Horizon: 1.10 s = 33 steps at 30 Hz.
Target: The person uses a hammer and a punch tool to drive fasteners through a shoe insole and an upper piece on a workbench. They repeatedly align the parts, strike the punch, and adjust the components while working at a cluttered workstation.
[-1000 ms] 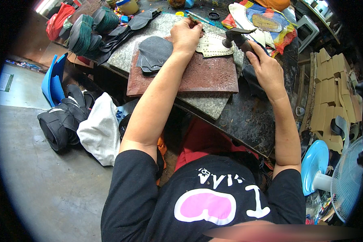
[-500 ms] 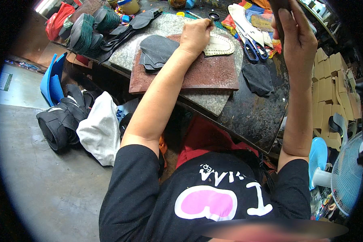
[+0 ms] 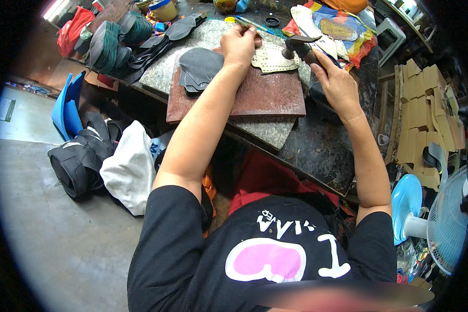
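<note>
In my right hand (image 3: 338,86) is a hammer (image 3: 299,47), gripped by its handle. The hammer's head is over the right end of a cream template (image 3: 273,58) with small holes along its border. My left hand (image 3: 238,47) is closed at the template's left end, pinching a small punch-like tool mostly hidden by the fingers. Beside that wrist lie stacked black textured leather-like pieces (image 3: 200,67). Template and stack rest on a reddish-brown board (image 3: 229,105), which sits on a grey speckled slab (image 3: 275,132).
Green-corded rolls (image 3: 106,47) and black strips (image 3: 179,31) lie at the table's left. Pale patterns (image 3: 309,23) rest on a colourful mesh bag (image 3: 361,39) at far right. A pen (image 3: 255,25) lies beyond my left hand. Cartons (image 3: 424,114) and a fan (image 3: 447,218) stand right.
My right hand has come down and inward with the hammer, from raised at the upper right to above the template. My left hand has shifted slightly left. The scissors are now mostly covered.
</note>
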{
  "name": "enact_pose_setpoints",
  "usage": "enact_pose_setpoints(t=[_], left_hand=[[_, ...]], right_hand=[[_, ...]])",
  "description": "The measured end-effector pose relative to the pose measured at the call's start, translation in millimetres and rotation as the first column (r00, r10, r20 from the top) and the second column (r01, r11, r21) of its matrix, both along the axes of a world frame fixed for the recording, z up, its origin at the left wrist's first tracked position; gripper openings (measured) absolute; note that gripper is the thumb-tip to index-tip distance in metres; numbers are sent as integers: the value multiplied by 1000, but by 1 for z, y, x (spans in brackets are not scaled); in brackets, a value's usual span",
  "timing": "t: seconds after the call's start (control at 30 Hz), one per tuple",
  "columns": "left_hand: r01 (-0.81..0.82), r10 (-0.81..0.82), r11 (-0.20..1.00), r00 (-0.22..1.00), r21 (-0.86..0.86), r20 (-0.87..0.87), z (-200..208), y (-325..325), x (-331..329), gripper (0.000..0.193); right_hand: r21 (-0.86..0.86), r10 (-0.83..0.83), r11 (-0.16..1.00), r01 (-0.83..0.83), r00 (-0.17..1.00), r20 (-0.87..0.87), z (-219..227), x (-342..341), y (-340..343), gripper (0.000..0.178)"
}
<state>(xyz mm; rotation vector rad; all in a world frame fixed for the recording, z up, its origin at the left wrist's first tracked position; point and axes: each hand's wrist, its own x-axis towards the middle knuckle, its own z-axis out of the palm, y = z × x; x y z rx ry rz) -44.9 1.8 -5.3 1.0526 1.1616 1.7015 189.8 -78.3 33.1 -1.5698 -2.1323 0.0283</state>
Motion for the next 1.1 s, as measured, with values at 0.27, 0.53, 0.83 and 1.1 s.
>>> enact_pose_setpoints(t=[0.27,0.53,0.83,1.1], left_hand=[[-12,0,999,937,-33,-348,2,-4,3,14],[-13,147,984,609,176,-779,13,-11,2,18],[82,312,920,437,382,-844,11,-10,12,12],[-71,134,990,717,120,-684,1,-4,4,16]], right_hand=[[-1,53,999,-53,998,-39,-1,6,4,40],[63,83,995,-78,993,-87,29,7,10,37],[588,427,757,-285,897,-116,68,-15,28,37],[26,92,995,-95,991,97,9,7,21,38]])
